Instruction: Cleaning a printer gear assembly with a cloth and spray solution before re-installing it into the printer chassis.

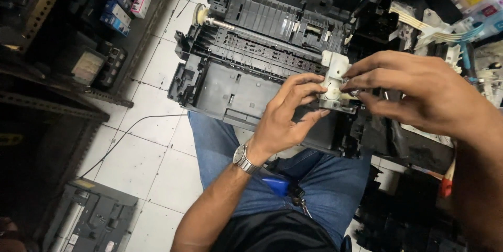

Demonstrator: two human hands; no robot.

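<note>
Both hands pinch a small white plastic part over the black printer chassis: left hand at seven o'clock, right hand at three. Blue and pink boxes sit at ten o'clock.

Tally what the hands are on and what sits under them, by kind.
Hands: 2, left hand and right hand
White plastic gear part pinched between them: 1
Opened black printer chassis on the lap: 1
Wristwatch on left wrist: 1
Total: 5

Right forearm cut by the frame edge; white part half-hidden behind fingers.
</note>
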